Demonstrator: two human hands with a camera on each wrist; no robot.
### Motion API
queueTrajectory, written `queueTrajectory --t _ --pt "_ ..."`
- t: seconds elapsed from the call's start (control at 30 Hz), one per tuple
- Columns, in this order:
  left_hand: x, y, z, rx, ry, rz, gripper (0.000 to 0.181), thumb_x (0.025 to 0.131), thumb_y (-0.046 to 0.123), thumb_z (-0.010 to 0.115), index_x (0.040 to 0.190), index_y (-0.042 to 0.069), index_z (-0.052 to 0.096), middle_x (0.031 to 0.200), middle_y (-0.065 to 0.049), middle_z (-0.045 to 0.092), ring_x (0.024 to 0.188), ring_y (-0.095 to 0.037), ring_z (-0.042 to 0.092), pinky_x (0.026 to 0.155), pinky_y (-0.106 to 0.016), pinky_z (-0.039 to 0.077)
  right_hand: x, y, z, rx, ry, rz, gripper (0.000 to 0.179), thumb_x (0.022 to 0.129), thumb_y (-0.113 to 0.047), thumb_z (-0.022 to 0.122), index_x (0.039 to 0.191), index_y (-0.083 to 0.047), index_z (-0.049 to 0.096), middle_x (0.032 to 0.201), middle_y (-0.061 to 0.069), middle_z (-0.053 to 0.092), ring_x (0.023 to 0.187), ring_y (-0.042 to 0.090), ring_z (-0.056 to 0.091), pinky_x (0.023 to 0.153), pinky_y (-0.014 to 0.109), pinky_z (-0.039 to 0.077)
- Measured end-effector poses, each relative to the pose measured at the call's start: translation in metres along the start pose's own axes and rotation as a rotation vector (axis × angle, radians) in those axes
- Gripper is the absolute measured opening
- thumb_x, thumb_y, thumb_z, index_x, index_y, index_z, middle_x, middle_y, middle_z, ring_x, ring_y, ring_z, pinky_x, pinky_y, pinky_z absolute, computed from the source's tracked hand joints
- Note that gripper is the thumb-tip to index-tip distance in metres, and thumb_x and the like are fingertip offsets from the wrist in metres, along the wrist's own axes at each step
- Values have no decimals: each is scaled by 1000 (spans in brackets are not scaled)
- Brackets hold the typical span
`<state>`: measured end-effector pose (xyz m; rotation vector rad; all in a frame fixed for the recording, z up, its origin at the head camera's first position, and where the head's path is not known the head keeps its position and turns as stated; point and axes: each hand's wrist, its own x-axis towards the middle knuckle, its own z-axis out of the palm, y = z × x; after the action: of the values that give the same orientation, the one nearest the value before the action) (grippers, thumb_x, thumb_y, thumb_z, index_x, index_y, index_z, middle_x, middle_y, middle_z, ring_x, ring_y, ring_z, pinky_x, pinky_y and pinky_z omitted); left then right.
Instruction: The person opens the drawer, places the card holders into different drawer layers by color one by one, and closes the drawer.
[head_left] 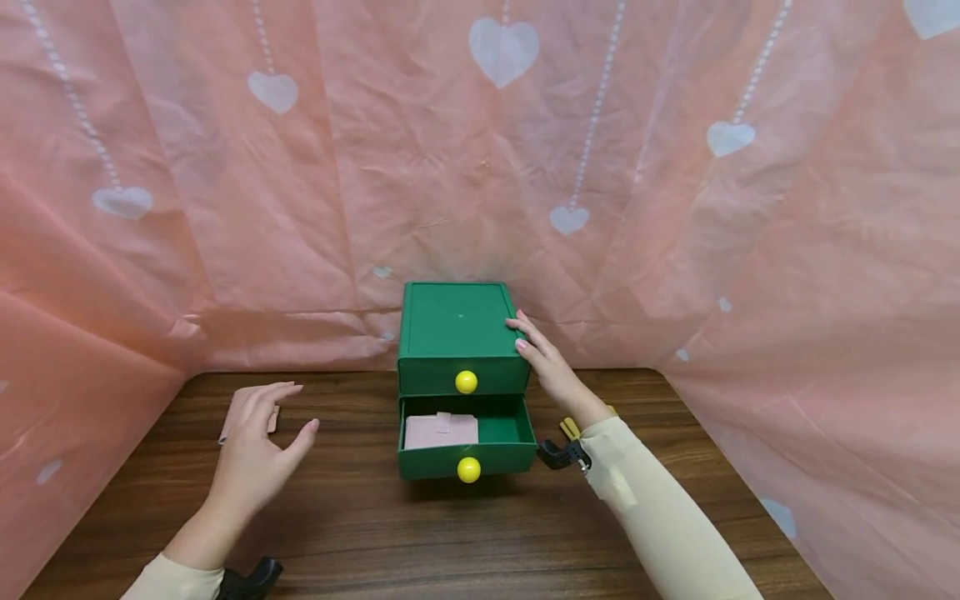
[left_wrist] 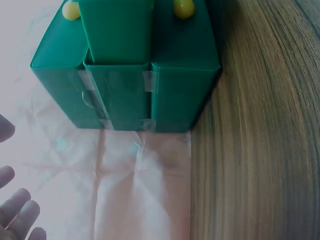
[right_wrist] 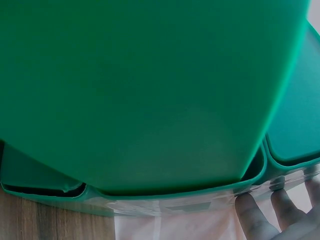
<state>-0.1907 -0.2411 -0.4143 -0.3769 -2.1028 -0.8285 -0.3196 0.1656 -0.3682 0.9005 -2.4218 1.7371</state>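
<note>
A green drawer unit [head_left: 457, 321] with yellow knobs stands at the back of the table. One drawer [head_left: 420, 461] below its top one is pulled out, and a pale pink folded case with a tab [head_left: 423, 431], perhaps a wallet or notebook, lies in its left part. My right hand [head_left: 551, 371] rests on the unit's right side near the top edge, fingers extended; the right wrist view shows its fingers [right_wrist: 252, 217] along the taped side. To the left, my left hand [head_left: 251, 458] is held above the table, fingers loosely spread, with nothing in it.
Partly behind my left hand lies a pinkish flat item [head_left: 238, 412]. Something with yellow handles [head_left: 570, 428] is mostly hidden behind my right wrist. A pink curtain with hearts [head_left: 337, 208] encloses the brown wooden table [head_left: 360, 533] at the back and sides.
</note>
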Motion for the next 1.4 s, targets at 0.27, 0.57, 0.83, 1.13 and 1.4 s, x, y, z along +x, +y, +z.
queueTrajectory --t 0.27,0.57,0.83,1.13,1.4 --pt "-5 -9 -7 42 -5 -217 51 80 11 79 127 2 61 129 -21 55 116 -45 48 91 -58 35 0 2 1 1 -2 4 48 110 -23 34 155 -5 33 168 12 2 154 25 0 120 56 10" --pt "-4 -31 -11 145 24 -380 57 80 16 77 132 1 57 136 -27 50 118 -54 42 93 -67 29 1 0 -1 29 0 3 48 109 -17 35 155 -1 32 168 12 2 154 26 0 120 56 10" --pt "-6 -49 -15 231 -62 -525 69 84 23 76 143 2 47 146 -29 40 128 -55 34 96 -71 25 3 -3 0 39 1 13 48 108 -14 36 154 1 32 167 14 2 154 26 0 121 53 10" --pt "-8 -73 -10 268 -162 -617 75 88 30 72 149 2 38 147 -33 32 131 -57 27 95 -70 22 1 -12 0 38 -11 21 48 108 -11 35 153 5 31 167 18 2 153 30 0 120 56 8" --pt "-1 -91 -3 311 -194 -648 77 87 33 70 150 4 37 148 -34 31 129 -59 28 93 -70 23 4 4 -1 7 0 -8 48 109 -18 35 154 -2 33 168 13 3 154 26 2 120 56 9"
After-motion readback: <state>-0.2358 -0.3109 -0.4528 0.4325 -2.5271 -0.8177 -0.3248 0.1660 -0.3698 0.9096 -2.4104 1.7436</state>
